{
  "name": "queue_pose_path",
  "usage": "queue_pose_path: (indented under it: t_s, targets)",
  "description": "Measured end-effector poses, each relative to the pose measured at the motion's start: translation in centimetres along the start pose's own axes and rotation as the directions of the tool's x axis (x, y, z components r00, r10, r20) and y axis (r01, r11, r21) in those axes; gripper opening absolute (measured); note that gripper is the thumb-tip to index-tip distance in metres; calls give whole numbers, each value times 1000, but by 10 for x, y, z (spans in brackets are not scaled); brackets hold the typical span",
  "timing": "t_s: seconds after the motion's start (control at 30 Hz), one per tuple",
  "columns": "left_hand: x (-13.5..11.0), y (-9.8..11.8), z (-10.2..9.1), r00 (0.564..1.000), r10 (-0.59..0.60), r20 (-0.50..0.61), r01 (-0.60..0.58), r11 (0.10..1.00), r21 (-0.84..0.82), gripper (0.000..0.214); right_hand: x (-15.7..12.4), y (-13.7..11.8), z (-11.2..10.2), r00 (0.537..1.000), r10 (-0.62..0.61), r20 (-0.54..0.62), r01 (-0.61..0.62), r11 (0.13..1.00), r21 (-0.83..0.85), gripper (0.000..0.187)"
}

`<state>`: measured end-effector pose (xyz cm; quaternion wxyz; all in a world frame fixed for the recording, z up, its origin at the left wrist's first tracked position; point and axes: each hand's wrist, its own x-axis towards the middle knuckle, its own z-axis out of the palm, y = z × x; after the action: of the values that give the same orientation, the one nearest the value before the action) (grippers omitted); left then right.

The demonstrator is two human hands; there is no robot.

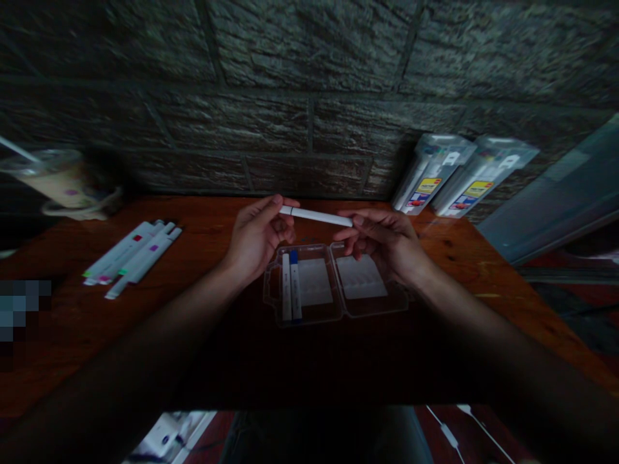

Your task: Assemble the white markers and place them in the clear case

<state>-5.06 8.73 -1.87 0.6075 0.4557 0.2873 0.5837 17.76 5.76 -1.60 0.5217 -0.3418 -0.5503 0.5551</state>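
A white marker (319, 216) is held level between my two hands, above the far edge of an open clear plastic case. My left hand (258, 235) pinches its left end, near a dark ring around the barrel. On its right end, my right hand (387, 238) closes with thumb and fingers. Below lies the clear case (342, 309), opened flat into two halves. Its left half holds a white marker (286, 287) and a blue-capped marker (295, 290) side by side. White sheets (360, 277) show in both halves.
On the left lies a pile of white markers (140, 248) with coloured marks. A lidded drink cup (60, 183) with a straw stands behind it. Two clear marker boxes (430, 174) lean against the stone wall (271, 129). White cables (447, 432) hang below the wooden table (203, 225).
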Motion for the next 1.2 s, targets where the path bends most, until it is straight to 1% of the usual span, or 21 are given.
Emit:
queue_pose_path:
  t_s: [0.13,0.23,0.4,0.5,0.67,1.03,1.2]
  targets:
    - [-1,2,1,1000,-9,-1,9,1000,-13,25,2,0,-1,999,20,-46,-18,999,35,21]
    - [-2,2,3,1000,-11,22,12,999,-30,25,3,-1,-1,994,32,-101,-27,998,55,18]
    - [-4,3,2,993,-28,118,34,998,-52,26,5,-2,-2,980,31,-197,-15,996,84,12]
    - [-4,2,0,984,-32,174,42,998,-52,29,7,-2,-5,975,27,-219,-4,994,106,12]
    - [-5,1,-2,970,-46,239,63,996,-64,30,9,-1,-9,963,68,-260,-36,992,124,11]
    - [-8,2,3,964,-52,261,65,997,-39,30,11,1,-11,936,126,-328,-76,984,161,11]
    - [-9,2,6,970,-91,224,93,996,2,32,12,0,-12,926,132,-354,-82,985,154,8]
